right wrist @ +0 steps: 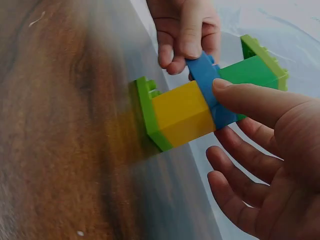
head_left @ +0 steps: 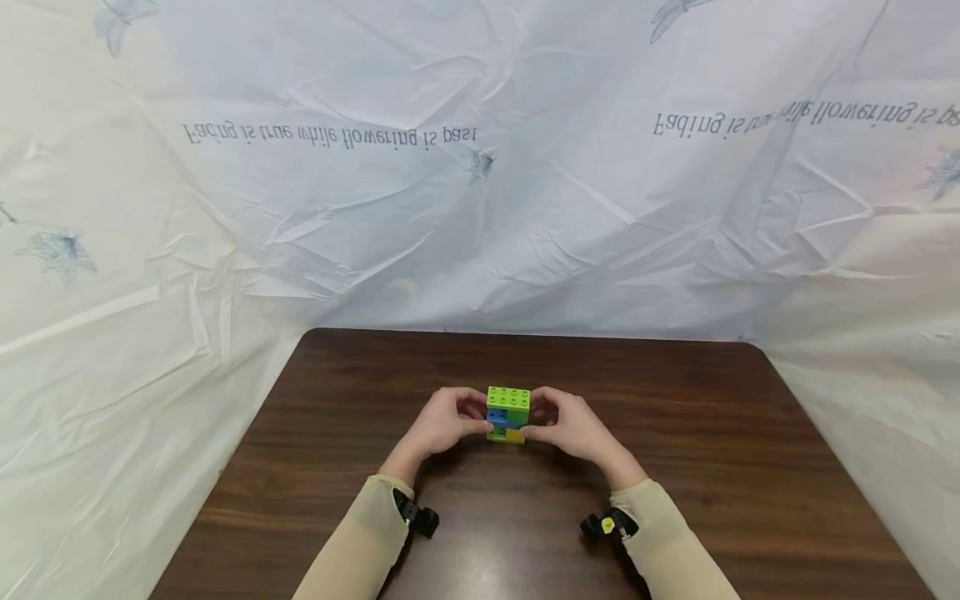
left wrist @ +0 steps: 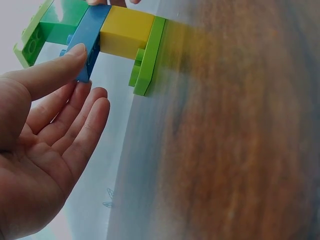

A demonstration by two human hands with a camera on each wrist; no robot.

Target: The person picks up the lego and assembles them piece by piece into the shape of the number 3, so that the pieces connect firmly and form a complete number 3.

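Note:
A small stack of toy building bricks stands on the table between both hands. From the bottom it runs a thin lime green plate [left wrist: 152, 57], a yellow brick [right wrist: 183, 115], a thin blue plate [right wrist: 204, 75], a green brick [right wrist: 250, 72] and a lime green studded plate [head_left: 508, 396] on top. My left hand [head_left: 442, 422] pinches the left end of the blue plate between thumb and fingertips. On the opposite end, my right hand [head_left: 567, 423] pinches the same blue plate. Gaps show beside the yellow and green bricks, on the left side of the stack.
The dark wooden table [head_left: 337, 375] has rounded far corners. Behind and beside it hangs a wrinkled white sheet [head_left: 450, 208] with printed words and flowers. Each wrist carries a small black camera, the left camera [head_left: 424, 522] and the right camera [head_left: 592, 527].

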